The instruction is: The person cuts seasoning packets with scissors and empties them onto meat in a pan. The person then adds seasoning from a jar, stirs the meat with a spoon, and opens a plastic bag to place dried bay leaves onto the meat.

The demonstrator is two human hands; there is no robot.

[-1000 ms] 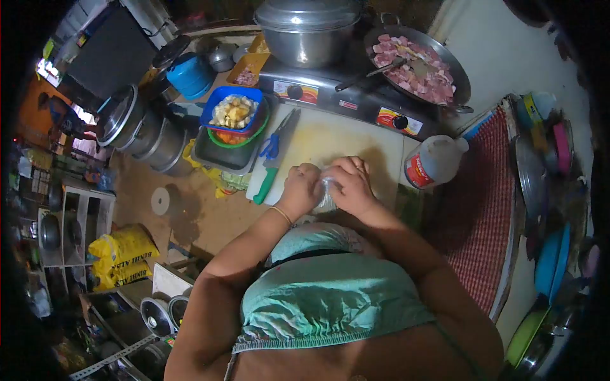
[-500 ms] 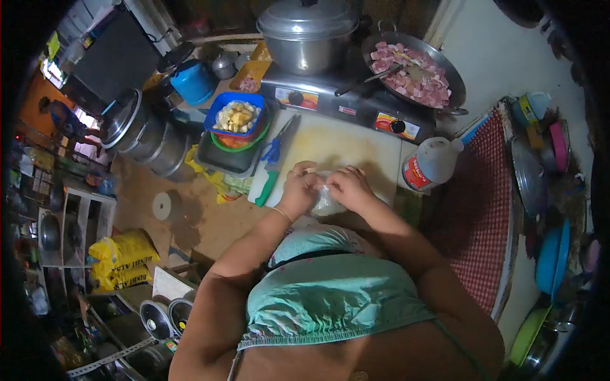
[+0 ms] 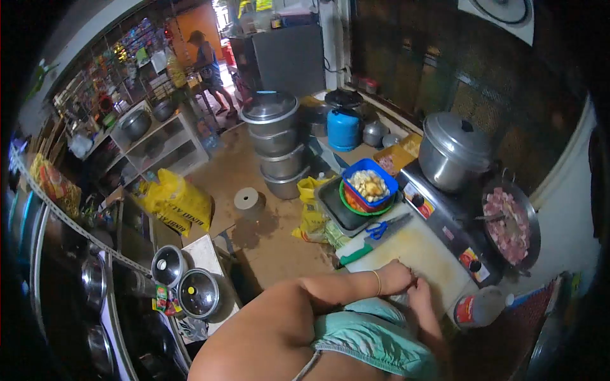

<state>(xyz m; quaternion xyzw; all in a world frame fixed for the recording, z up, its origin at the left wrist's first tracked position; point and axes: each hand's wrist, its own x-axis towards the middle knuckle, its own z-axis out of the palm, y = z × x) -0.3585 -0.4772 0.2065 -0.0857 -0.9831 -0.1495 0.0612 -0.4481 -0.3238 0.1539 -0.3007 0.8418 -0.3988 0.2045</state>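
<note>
My left hand (image 3: 397, 277), with a thin band at the wrist, is closed at the near edge of the white cutting board (image 3: 432, 245). Beside it my right hand (image 3: 419, 297) is also closed, and the fingertips of both nearly meet. Between and below them a see-through plastic bag (image 3: 399, 298) shows in part; my arms hide most of it. On the board's left lie a green-handled knife (image 3: 356, 254) and blue-handled scissors (image 3: 377, 231). A white jug with a red label (image 3: 484, 307) stands right of my right hand.
Behind the board is a gas stove (image 3: 438, 216) bearing a lidded pot (image 3: 456, 155) and a wok of cut meat (image 3: 506, 222). A blue basket (image 3: 348, 170) of pale pieces sits left. Stacked pots (image 3: 279, 145) and a stool (image 3: 249, 200) stand on the floor. A person (image 3: 206, 60) is far back.
The camera view has swung left and up, so the room's far side shows more. My hands stay together at the bag over the board's near edge.
</note>
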